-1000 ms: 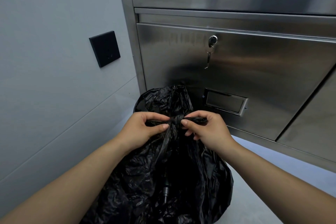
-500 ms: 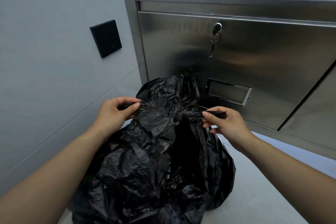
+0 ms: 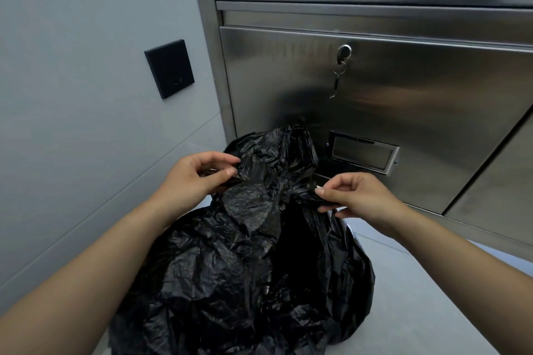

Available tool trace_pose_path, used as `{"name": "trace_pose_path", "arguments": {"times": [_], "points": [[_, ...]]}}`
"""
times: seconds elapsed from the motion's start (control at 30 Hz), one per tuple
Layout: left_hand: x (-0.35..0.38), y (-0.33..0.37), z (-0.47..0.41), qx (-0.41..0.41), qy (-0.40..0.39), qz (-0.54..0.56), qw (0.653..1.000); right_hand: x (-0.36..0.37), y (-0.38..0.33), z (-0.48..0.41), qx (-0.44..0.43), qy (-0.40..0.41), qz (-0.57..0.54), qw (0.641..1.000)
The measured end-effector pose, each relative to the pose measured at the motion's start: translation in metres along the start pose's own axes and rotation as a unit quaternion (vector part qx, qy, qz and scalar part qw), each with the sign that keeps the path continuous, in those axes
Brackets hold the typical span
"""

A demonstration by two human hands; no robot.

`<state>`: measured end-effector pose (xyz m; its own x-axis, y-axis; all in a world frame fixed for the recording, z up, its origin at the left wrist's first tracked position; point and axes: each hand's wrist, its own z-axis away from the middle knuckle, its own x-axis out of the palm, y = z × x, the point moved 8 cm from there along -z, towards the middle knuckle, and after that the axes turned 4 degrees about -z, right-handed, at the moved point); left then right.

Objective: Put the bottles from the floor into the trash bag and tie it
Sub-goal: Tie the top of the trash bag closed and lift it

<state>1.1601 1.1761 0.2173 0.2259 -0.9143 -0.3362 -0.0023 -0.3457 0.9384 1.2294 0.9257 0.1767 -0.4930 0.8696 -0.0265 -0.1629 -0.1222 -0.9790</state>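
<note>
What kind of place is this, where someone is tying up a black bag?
Likely a service or refuse corner of a building: a stainless steel cabinet with keys hanging from its lock, a black wall panel, and a grey tiled wall.

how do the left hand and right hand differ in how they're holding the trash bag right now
The left hand sits higher, near the grey wall; the right hand sits lower, before the steel cabinet. The left hand holds the left end of the trash bag, the right hand the right end. Both pinch the plastic between thumb and fingers.
</note>
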Motion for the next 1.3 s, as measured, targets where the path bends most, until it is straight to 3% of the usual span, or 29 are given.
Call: {"name": "trace_pose_path", "arguments": {"times": [0.23,0.43,0.63,0.83,1.1,1.3], "points": [[0.009,-0.010,0.011,0.002,-0.098,-0.215,0.972,0.000,0.003,-0.001,-0.011,-0.021,-0.031,0.999],[0.009,-0.010,0.010,-0.009,-0.080,-0.217,0.973,0.009,0.003,0.000,-0.039,-0.051,0.133,0.989],[0.009,-0.007,0.008,-0.016,-0.031,-0.155,0.987,-0.001,0.000,0.001,-0.098,0.084,0.241,0.962],[0.018,-0.010,0.010,-0.061,-0.020,-0.044,0.997,-0.013,-0.002,-0.001,-0.126,0.128,0.224,0.958],[0.031,-0.016,0.012,-0.066,-0.055,-0.102,0.991,-0.015,-0.001,0.001,-0.111,0.113,0.175,0.972],[0.020,-0.021,0.015,-0.068,-0.009,-0.100,0.993,-0.010,0.008,0.005,-0.071,0.075,0.086,0.991]]}}
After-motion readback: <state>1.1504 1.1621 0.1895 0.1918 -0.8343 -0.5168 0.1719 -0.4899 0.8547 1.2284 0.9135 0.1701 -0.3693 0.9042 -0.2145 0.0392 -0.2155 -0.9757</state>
